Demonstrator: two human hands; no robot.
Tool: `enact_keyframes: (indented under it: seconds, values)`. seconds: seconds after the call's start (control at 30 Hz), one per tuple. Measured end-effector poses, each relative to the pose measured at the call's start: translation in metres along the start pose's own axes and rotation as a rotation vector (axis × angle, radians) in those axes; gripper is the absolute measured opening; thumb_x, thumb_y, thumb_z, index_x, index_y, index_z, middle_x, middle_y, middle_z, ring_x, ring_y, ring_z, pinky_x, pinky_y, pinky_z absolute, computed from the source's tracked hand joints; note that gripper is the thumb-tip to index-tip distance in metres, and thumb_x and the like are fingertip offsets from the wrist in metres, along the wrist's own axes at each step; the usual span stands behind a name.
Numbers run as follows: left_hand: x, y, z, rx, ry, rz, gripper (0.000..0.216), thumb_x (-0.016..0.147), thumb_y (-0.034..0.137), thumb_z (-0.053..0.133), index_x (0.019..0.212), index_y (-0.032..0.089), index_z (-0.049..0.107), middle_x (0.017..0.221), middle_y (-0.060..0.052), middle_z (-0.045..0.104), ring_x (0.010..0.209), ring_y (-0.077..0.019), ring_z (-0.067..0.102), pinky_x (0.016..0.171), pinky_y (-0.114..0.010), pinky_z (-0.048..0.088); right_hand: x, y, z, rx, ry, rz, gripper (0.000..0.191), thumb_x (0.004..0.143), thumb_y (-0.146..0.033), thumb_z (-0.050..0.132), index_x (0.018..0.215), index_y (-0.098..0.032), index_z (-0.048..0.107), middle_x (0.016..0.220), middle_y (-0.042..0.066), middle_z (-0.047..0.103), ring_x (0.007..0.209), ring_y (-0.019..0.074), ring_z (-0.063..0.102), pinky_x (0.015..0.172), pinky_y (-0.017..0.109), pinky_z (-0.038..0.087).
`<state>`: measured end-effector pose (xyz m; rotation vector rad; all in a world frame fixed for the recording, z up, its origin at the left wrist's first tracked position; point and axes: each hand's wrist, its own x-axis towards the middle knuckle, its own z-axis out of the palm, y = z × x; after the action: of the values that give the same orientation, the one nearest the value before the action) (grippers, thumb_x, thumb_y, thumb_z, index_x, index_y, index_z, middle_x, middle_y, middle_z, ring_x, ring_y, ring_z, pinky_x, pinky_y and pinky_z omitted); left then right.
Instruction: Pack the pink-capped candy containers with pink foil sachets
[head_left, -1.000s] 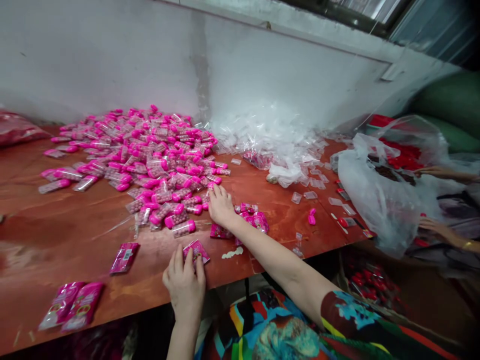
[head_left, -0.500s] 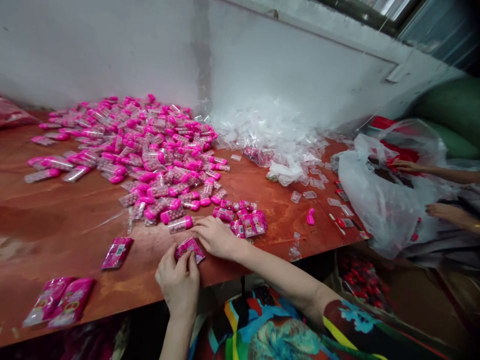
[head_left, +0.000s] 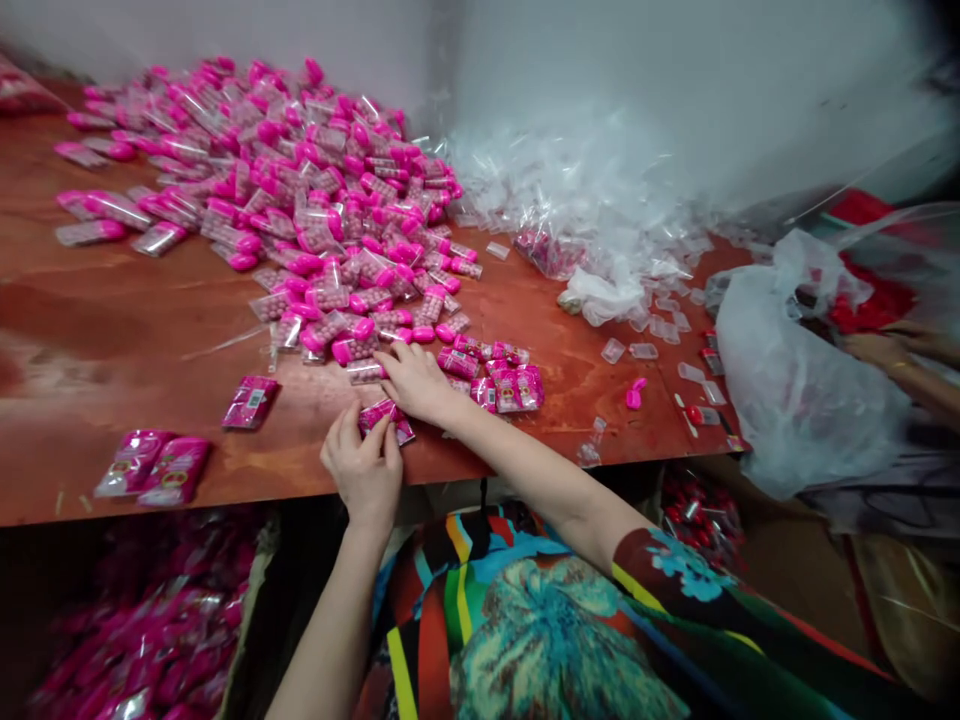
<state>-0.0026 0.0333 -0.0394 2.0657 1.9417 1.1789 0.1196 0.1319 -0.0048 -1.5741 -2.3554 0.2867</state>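
Note:
My left hand (head_left: 364, 468) rests at the table's front edge with its fingers pinched on a small pink packet (head_left: 384, 417). My right hand (head_left: 412, 381) lies just above that packet, its fingers bent over a clear pink-capped tube (head_left: 365, 371) at the near end of the big pile of pink-capped tubes (head_left: 300, 200). Right beside my right hand lie several pink packets (head_left: 504, 384) in a small cluster.
The reddish wooden table (head_left: 112, 340) carries loose pink packets at the front left (head_left: 154, 466), (head_left: 251, 401). A heap of clear plastic bags (head_left: 592, 200) lies by the wall. Another person's hands (head_left: 892, 345) work at a white plastic bag (head_left: 802, 390) on the right. More pink packets (head_left: 135, 640) fill a box under the table.
My right hand has drawn back from the tube pile toward the front edge, down to the packet under my left hand. The view has tilted down, showing the space beneath the table.

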Motion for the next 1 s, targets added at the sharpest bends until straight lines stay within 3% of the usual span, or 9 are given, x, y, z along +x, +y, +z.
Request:
enact_keyframes:
  seconds: [0.17, 0.3, 0.4, 0.5, 0.6, 0.67, 0.77, 0.87, 1.0]
  values:
    - [0.003, -0.001, -0.003, -0.131, 0.110, -0.038, 0.015, 0.090, 0.026, 0.065, 0.089, 0.017, 0.076, 0.129, -0.018, 0.063, 0.123, -0.0316, 0.055, 0.105, -0.049, 0.041, 0.011, 0.003, 0.006, 0.070, 0.030, 0.011, 0.033, 0.095, -0.023, 0.051, 0.125, -0.014, 0.064, 0.118, 0.015, 0.059, 0.114, 0.0294, 0.050, 0.098, 0.046, 0.044]
    - [0.007, 0.006, -0.019, -0.277, 0.154, -0.145, 0.016, 0.089, 0.029, 0.067, 0.095, 0.017, 0.076, 0.126, -0.015, 0.063, 0.115, -0.0270, 0.059, 0.102, -0.043, 0.044, -0.002, 0.012, -0.007, 0.479, 0.199, 0.112, 0.017, 0.091, -0.028, 0.059, 0.099, -0.015, 0.064, 0.105, 0.009, 0.061, 0.100, 0.0208, 0.057, 0.094, 0.038, 0.048]
    - [0.011, 0.019, -0.035, -0.513, 0.124, -0.336, 0.019, 0.089, 0.031, 0.067, 0.102, 0.019, 0.075, 0.108, -0.008, 0.069, 0.095, -0.0193, 0.065, 0.086, -0.032, 0.051, -0.021, 0.018, -0.020, 1.002, 0.270, 0.222, 0.022, 0.086, -0.036, 0.065, 0.098, -0.020, 0.057, 0.100, 0.003, 0.063, 0.090, 0.0154, 0.061, 0.085, 0.032, 0.052]
    - [0.016, 0.033, -0.046, -0.824, 0.058, -0.601, 0.028, 0.084, 0.034, 0.073, 0.107, 0.019, 0.072, 0.078, 0.000, 0.067, 0.061, -0.0115, 0.060, 0.059, -0.022, 0.048, -0.042, 0.020, -0.030, 1.479, 0.278, 0.329, 0.034, 0.080, -0.044, 0.072, 0.098, -0.022, 0.052, 0.091, 0.000, 0.067, 0.084, 0.0145, 0.064, 0.078, 0.030, 0.054]
    - [0.021, 0.043, -0.048, -1.107, 0.005, -0.822, 0.061, 0.070, 0.028, 0.083, 0.126, 0.018, 0.061, 0.069, 0.004, 0.065, 0.044, -0.0086, 0.053, 0.041, -0.019, 0.036, -0.061, 0.017, -0.033, 1.749, 0.215, 0.411, 0.041, 0.077, -0.049, 0.075, 0.092, -0.023, 0.047, 0.074, -0.005, 0.062, 0.069, 0.0133, 0.064, 0.066, 0.027, 0.054]
    - [0.024, 0.047, -0.045, -1.211, -0.012, -0.904, 0.078, 0.063, 0.023, 0.086, 0.133, 0.018, 0.054, 0.073, 0.003, 0.068, 0.047, -0.0103, 0.058, 0.041, -0.019, 0.038, -0.072, 0.011, -0.031, 1.803, 0.131, 0.460, 0.042, 0.077, -0.049, 0.076, 0.093, -0.024, 0.046, 0.069, -0.008, 0.058, 0.055, 0.0108, 0.059, 0.054, 0.024, 0.050]
    - [0.023, 0.052, -0.039, -1.250, -0.053, -0.975, 0.061, 0.058, 0.024, 0.089, 0.113, 0.014, 0.065, 0.078, -0.002, 0.072, 0.056, -0.0130, 0.065, 0.047, -0.019, 0.044, -0.085, 0.000, -0.024, 1.765, 0.040, 0.509, 0.046, 0.076, -0.043, 0.079, 0.105, -0.024, 0.049, 0.073, -0.009, 0.058, 0.049, 0.0072, 0.051, 0.044, 0.019, 0.041]
    - [0.019, 0.056, -0.034, -1.251, -0.066, -1.052, 0.040, 0.053, 0.027, 0.091, 0.083, 0.011, 0.069, 0.075, -0.002, 0.071, 0.059, -0.0118, 0.064, 0.051, -0.021, 0.048, -0.093, -0.008, -0.019, 1.689, 0.057, 0.478, 0.056, 0.068, -0.030, 0.085, 0.113, -0.023, 0.053, 0.085, -0.005, 0.062, 0.065, 0.0078, 0.057, 0.057, 0.019, 0.047]
    - [0.014, 0.059, -0.031, -1.273, -0.130, -1.137, 0.037, 0.048, 0.026, 0.094, 0.070, 0.011, 0.069, 0.070, -0.002, 0.069, 0.061, -0.0126, 0.063, 0.055, -0.023, 0.050, -0.098, -0.008, -0.020, 1.562, 0.085, 0.496, 0.049, 0.069, -0.026, 0.082, 0.111, -0.021, 0.057, 0.087, -0.004, 0.061, 0.070, 0.0086, 0.054, 0.064, 0.021, 0.048]
